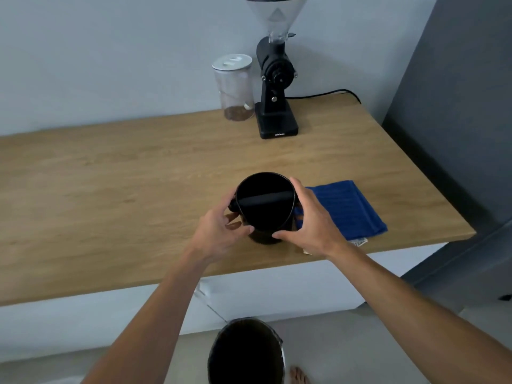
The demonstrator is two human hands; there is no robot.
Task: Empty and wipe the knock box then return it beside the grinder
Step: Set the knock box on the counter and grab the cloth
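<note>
The black round knock box [264, 214], with a bar across its open top, stands upright near the front of the wooden counter [110, 189]. My left hand [221, 231] grips its left side and my right hand [307, 220] grips its right side. The black grinder [275, 87] with a clear hopper stands at the back of the counter by the wall. A folded blue cloth [349, 209] lies flat just right of the knock box, partly under my right hand.
A clear jar [235, 90] with a white lid and a little coffee stands left of the grinder. A dark-lined bin [246, 353] sits on the floor below the counter's front edge. The grinder's cable [327, 94] runs right along the wall. A grey wall panel [457, 106] bounds the right.
</note>
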